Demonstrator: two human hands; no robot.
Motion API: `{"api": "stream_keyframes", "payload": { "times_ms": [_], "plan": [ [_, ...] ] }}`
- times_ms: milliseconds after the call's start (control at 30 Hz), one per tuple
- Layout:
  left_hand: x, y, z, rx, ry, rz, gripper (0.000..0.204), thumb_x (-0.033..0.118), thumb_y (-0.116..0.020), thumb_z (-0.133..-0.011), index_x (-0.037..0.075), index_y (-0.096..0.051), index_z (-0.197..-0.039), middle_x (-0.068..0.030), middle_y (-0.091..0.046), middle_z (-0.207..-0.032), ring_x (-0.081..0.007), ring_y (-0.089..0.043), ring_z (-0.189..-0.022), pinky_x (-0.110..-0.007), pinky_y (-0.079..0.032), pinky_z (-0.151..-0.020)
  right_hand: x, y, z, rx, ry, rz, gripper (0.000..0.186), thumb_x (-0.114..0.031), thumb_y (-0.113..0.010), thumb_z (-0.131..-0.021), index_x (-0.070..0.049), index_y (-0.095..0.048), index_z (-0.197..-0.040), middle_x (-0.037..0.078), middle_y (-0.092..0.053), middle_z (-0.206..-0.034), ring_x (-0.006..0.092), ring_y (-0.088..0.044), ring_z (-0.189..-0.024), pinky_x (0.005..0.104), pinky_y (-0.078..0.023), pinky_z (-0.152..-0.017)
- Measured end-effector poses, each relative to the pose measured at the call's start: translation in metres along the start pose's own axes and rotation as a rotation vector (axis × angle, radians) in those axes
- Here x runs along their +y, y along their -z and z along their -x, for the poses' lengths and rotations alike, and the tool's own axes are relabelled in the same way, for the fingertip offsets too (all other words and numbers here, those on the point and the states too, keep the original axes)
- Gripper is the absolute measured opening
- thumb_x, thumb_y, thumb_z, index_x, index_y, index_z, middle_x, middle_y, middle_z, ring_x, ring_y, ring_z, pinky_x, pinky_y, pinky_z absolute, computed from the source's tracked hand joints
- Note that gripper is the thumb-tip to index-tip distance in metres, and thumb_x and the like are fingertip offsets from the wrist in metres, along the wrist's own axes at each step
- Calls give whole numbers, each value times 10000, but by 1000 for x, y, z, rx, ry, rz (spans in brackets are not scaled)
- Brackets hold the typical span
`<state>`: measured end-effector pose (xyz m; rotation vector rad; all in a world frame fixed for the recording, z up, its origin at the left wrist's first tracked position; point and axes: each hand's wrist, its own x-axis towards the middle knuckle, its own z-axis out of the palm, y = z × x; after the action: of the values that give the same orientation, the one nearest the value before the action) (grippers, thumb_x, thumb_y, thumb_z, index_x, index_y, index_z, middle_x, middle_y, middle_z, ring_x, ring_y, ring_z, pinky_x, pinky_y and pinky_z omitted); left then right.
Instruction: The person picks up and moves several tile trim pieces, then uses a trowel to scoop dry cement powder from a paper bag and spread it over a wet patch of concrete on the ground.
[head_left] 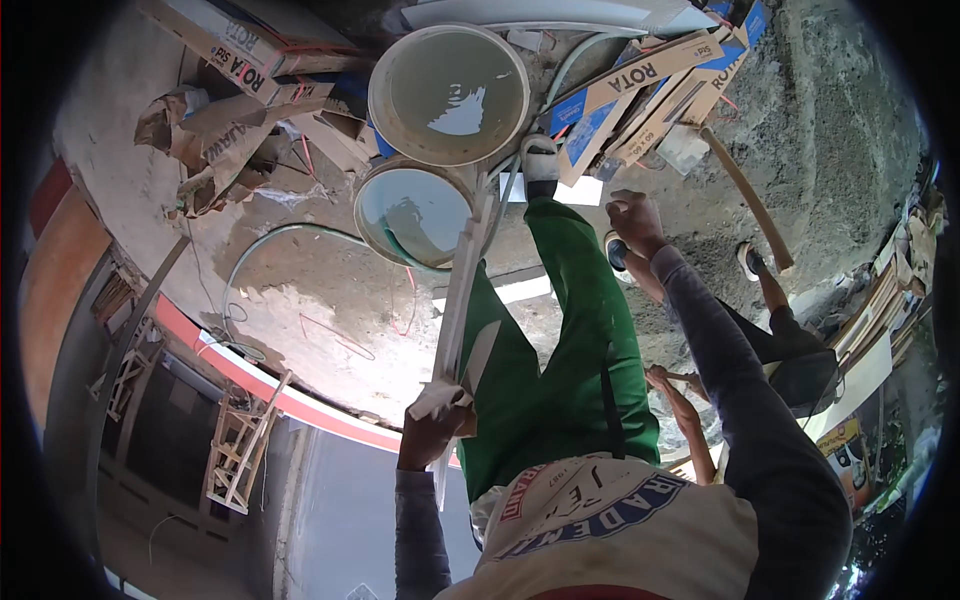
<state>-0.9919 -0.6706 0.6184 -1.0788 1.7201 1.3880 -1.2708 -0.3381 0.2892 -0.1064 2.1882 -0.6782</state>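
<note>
1. Here, low in the view, the left hand (428, 435) has its fingers clamped on a long white strip (463, 270), with a pale folded piece (437, 398) in the same grip.
2. The strip runs away from that hand beside the green trousers (590, 330), its far end appearing next to the buckets; I cannot tell whether it touches them.
3. The right hand (637, 218) is stretched forward, well apart from the strip. Its fingers are curled in; whether they grip anything, I cannot tell.
4. To the right of the trousers shows another person's forearm (692, 425).
5. Farther out on the ground stands a smaller bucket (360, 205) of water, with a green hose (290, 228) leading into it.
6. Just beyond is a larger bucket (448, 160), also holding water.
7. Flat cardboard boxes (640, 78) lie piled to its right, near a curved brown wooden piece (748, 195); torn brown paper (225, 145) lies to the left.
</note>
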Motion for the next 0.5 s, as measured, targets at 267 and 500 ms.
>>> {"api": "stream_keyframes", "payload": {
  "times_ms": [267,500],
  "plan": [
    [80,-11,-97,-466,202,512,229,66,-667,-909,-7,-660,-1126,-103,-713,-890,-177,-693,-732,-312,-549,-667,-173,33,182,-433,-435,-1251,685,-477,-667,-1056,44,-552,-1484,202,-747,-1272,284,-766,-1087,431,-605,-948],
    [95,-22,-72,-582,145,471,431,164,-683,-914,-21,-599,-1294,-136,-746,-1012,-225,-753,-874,-337,-597,-784,-255,26,213,-229,-209,-1811,494,-228,-739,-984,82,-623,-1351,181,-729,-1208,268,-749,-1035,381,-608,-924]
  ]
}}
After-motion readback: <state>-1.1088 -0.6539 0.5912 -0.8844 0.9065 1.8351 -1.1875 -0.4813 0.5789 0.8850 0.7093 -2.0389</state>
